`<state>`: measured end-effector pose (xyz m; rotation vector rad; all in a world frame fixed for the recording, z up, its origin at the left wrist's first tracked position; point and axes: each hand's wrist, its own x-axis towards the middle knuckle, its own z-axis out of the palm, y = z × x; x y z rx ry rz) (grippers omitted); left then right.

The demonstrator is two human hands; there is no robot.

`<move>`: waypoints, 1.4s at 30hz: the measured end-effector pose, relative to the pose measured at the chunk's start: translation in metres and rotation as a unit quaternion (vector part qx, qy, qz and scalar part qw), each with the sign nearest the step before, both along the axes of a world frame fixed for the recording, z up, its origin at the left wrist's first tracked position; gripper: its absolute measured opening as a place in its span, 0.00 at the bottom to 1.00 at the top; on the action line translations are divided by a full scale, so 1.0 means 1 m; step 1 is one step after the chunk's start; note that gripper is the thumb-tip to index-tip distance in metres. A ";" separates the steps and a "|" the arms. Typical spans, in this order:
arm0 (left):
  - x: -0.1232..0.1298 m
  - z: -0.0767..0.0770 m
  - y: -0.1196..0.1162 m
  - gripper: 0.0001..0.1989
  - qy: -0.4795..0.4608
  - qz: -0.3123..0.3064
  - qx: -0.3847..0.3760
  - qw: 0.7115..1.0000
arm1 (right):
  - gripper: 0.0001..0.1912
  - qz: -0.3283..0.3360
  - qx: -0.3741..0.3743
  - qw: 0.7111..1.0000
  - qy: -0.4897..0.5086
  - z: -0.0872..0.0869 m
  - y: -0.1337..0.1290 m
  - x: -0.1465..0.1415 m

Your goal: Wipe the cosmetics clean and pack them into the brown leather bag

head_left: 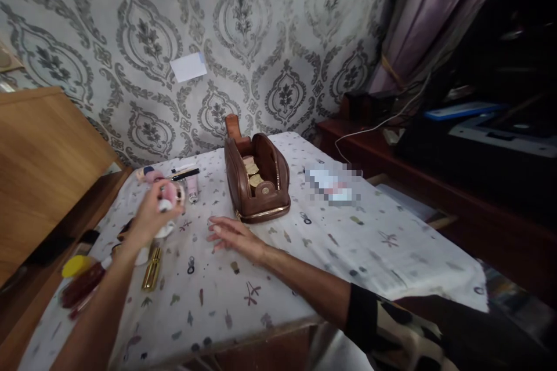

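Note:
My left hand point(154, 211) has its fingers wrapped round a small pink and white item point(170, 192), blurred, over the cosmetics at the left. In front of the brown bag, my right hand point(235, 239) hovers with its fingers spread and nothing in it. The brown leather bag point(261, 208) stands unzipped at the table's middle, its flap raised at the back and pale beige items point(252, 173) inside. A pink tube point(192, 188) and a black stick point(185, 174) lie just beyond my left hand. Nearer me is a gold bottle point(151, 271).
On the patterned tablecloth point(304, 278), a yellow-capped container point(76, 266) and a dark red bottle point(82, 287) lie at the left, beside a wooden panel point(56, 168). A pixelated item point(333, 184) lies right of the bag. A white cable point(378, 127) hangs from the dark red furniture.

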<state>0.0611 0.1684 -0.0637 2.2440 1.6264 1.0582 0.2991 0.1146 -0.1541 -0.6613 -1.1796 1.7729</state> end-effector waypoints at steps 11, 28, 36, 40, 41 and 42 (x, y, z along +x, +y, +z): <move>0.059 -0.017 -0.038 0.35 0.055 -0.171 -0.176 0.968 | 0.25 0.049 -0.191 0.964 0.178 0.000 0.011 0.000; 0.111 -0.062 -0.041 0.16 -0.022 -0.088 0.030 0.995 | 0.25 0.018 -0.230 0.965 0.121 0.004 0.007 -0.004; 0.089 -0.061 -0.034 0.17 -0.168 -0.024 -0.038 0.985 | 0.33 0.089 -0.109 0.988 0.070 0.001 0.000 -0.003; 0.085 -0.066 -0.029 0.22 -0.274 -0.015 -0.089 0.957 | 0.34 0.106 -0.103 0.987 0.061 -0.002 -0.001 -0.004; 0.084 -0.067 -0.028 0.23 -0.302 -0.018 -0.102 0.948 | 0.33 0.108 -0.106 0.986 0.066 -0.003 0.000 -0.004; 0.084 -0.068 -0.027 0.24 -0.330 -0.019 -0.116 0.937 | 0.32 0.107 -0.111 0.985 0.073 -0.003 0.001 -0.004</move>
